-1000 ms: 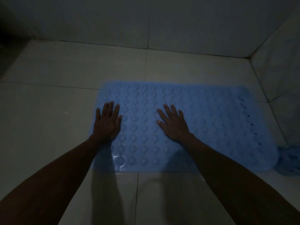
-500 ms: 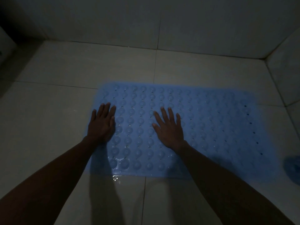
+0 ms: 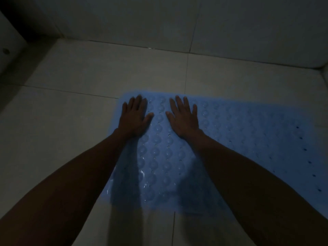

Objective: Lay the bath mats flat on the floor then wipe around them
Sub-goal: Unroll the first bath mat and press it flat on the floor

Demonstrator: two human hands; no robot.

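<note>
A blue mat (image 3: 239, 139) is laid flat on the tiled floor (image 3: 88, 71), in dim light. Its far edge is set parallel to the wall (image 3: 248, 23), with a strip of bare tile left between them. Rows of round bumps are seen across its surface, and small holes are dotted along its right part. Wet glints are seen on the mat between the forearms and at its near edge.

The left hand (image 3: 134, 116) is pressed palm down on the far left corner of the mat, its fingers (image 3: 137, 102) stretched straight and held close together, the thumb spread toward the middle. Nothing is grasped by it. The right hand (image 3: 183, 118) is pressed palm down just beside it, also near the far edge, its fingers (image 3: 179, 102) straight and slightly fanned, released and holding nothing. The two hands are kept apart by a narrow column of bumps, the thumbs pointed toward each other without touching.

Both forearms are stretched forward from the bottom corners of the view, and their shadows are cast on the near part of the mat and on the floor in front of it. A dark recess is seen at the upper left, where the floor meets a pale raised edge.
</note>
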